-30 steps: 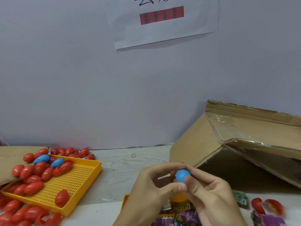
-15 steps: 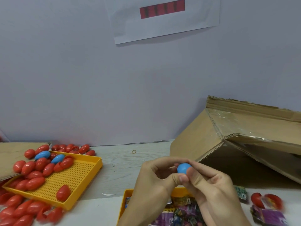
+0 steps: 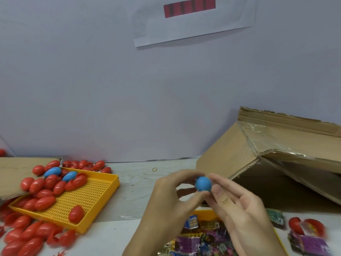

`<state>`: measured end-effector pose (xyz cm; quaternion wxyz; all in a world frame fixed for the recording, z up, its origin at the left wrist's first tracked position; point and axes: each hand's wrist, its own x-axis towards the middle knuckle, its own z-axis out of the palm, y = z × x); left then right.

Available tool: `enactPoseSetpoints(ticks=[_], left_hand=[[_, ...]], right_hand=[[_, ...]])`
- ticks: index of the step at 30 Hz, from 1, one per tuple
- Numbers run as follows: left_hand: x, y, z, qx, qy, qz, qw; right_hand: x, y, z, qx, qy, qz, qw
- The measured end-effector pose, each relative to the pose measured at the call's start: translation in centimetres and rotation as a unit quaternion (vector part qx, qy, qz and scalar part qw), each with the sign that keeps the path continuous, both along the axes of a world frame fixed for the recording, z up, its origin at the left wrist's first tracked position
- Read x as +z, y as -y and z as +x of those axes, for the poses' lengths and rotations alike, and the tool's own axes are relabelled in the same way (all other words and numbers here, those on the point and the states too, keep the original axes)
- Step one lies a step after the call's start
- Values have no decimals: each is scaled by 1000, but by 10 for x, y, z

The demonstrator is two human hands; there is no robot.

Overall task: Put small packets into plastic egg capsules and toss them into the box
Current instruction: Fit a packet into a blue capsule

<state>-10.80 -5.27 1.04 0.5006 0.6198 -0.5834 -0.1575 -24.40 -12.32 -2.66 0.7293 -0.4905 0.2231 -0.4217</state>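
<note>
The table (image 3: 144, 183) carries a yellow tray (image 3: 96, 198) and loose red capsules (image 3: 27, 235) at its left edge. A tipped cardboard box (image 3: 230, 156) lies near its back right corner, a rubber band (image 3: 154, 169) by the back edge.

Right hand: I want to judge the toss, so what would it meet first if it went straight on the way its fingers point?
The right hand points up-left; first comes the blue capsule it pinches, then the left hand.

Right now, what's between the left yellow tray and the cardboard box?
Head view: bare table with one small rubber band between yellow tray and cardboard box.
</note>
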Motion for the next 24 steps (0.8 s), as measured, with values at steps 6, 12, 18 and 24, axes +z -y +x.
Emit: enactPoseSetpoints(ticks=[6, 12, 18, 24], left_hand=[[-3, -2, 16, 70, -352, -36, 933], [-2, -1, 18, 41, -518, -43, 853], [-3, -3, 22, 7, -530, -40, 847], [-5, -4, 23, -32, -531, -32, 846]], right_hand=[[10, -7, -9, -165, -298, -319, 884], [18, -4, -8, 23, -498, -490, 716], [10, 1, -7, 49, -536, -495, 682], [11, 4, -5, 71, -545, -499, 670]])
